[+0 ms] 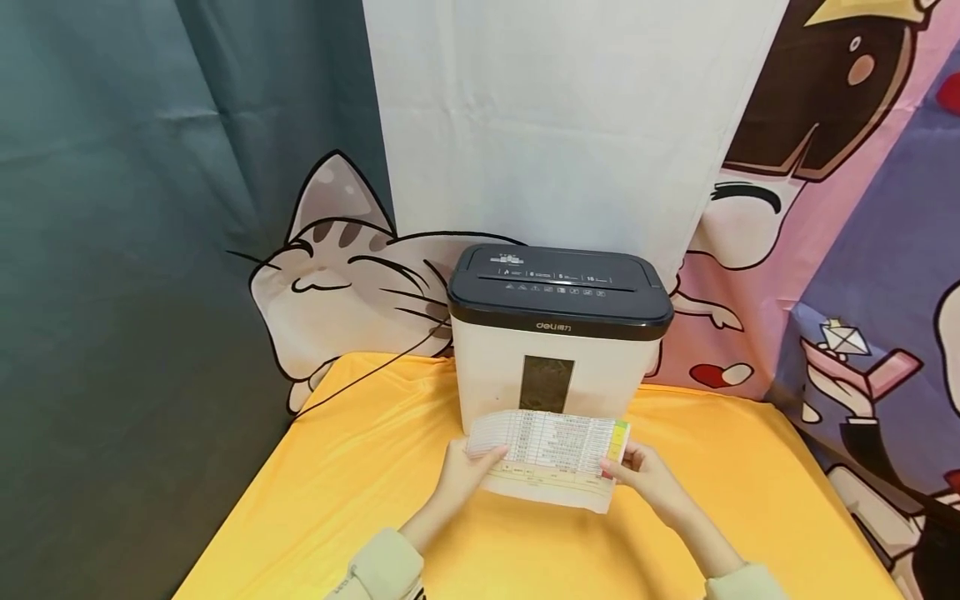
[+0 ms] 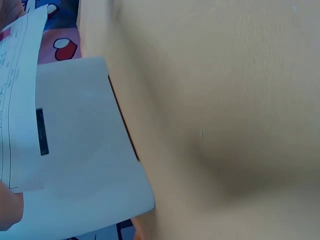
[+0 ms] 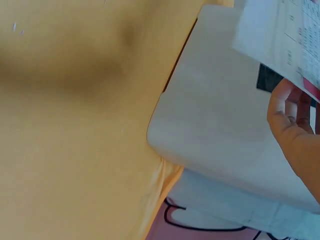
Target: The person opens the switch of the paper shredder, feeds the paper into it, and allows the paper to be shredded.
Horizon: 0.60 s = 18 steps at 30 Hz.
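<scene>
A printed sheet of paper (image 1: 555, 454), with table rows and a green, yellow and red strip at its right side, is held up in front of a paper shredder (image 1: 487, 367). My left hand (image 1: 467, 468) pinches its left edge, thumb on the printed face. At the right edge my right hand (image 1: 647, 477) pinches it the same way. In the right wrist view the curled fingers of the right hand (image 3: 295, 120) show behind the paper (image 3: 285, 37). The left wrist view catches only part of the left hand (image 2: 9, 207) at the lower corner of the paper (image 2: 22, 110).
The shredder has a dark lid (image 1: 558, 287) with a narrow slot and a dark front window (image 1: 546, 383). A thin black cord (image 1: 367, 379) runs left from it across the yellow cloth (image 1: 360, 467). Behind hang a grey-green curtain (image 1: 135, 250) and cartoon-printed fabric (image 1: 847, 208).
</scene>
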Motion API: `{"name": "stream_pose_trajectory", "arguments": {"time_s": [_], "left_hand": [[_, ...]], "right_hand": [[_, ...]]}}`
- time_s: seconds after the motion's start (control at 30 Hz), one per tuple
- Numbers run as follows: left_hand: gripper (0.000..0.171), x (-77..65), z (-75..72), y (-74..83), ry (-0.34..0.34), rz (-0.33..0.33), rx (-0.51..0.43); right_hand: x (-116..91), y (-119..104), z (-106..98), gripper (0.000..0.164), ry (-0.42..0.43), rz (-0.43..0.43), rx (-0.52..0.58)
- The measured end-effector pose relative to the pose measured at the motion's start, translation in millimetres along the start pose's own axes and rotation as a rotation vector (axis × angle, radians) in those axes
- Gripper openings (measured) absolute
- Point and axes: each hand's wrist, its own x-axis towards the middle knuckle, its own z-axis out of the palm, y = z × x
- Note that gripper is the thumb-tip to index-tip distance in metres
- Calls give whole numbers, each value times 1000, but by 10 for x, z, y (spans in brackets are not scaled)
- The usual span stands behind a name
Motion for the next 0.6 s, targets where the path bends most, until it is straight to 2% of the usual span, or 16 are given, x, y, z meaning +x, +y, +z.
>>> {"name": "stream_pose_trajectory", "arguments": {"time_s": [0.13,0.27,0.4,0.6], "left_hand": [[26,9,-53,52,-22,-1,-20],[27,61,-90,78,-69,-28,-28],[24,120,-145,104,-100,-36,-3],[21,171,-262,200,-177,8,8]], "right_hand": [[22,-72,39,44,38,65,10],[34,-175,42,44,81,88,-20],[30,-256,22,41,84,61,-69],[10,-345,-12,34,94,-20,-145]]}}
